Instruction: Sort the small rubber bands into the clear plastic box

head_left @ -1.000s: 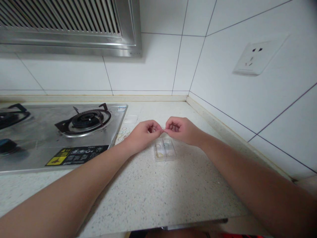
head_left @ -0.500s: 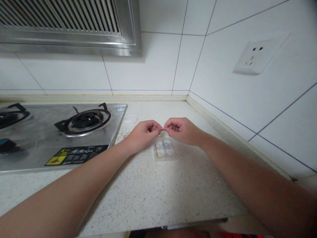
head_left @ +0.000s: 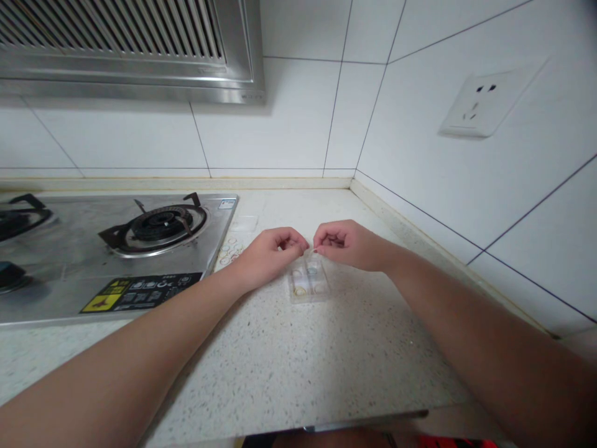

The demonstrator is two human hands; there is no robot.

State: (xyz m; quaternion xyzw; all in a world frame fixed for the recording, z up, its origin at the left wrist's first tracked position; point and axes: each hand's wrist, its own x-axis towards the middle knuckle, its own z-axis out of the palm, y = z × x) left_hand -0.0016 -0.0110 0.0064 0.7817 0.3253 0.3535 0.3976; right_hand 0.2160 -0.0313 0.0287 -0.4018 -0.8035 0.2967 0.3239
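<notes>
One speckled table (head_left: 289, 367) fills the foreground, the gas stove (head_left: 149, 266) at left. Over the table, left hand (head_left: 273, 252) and right hand (head_left: 349, 244) are curled, fingertips slightly apart. Just below sits the clear divided box (head_left: 311, 298); small rings (head_left: 230, 251) lie left. And look, a gap's opened since half a second ago! The thin pale piece (head_left: 313, 251) now seems the right hand's to control, pinched there; left's grip, can't tell.

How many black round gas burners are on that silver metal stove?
2 show: one black round burner on the right of the silver metal stove, another cut off at the left edge. More may be out of view.
</notes>
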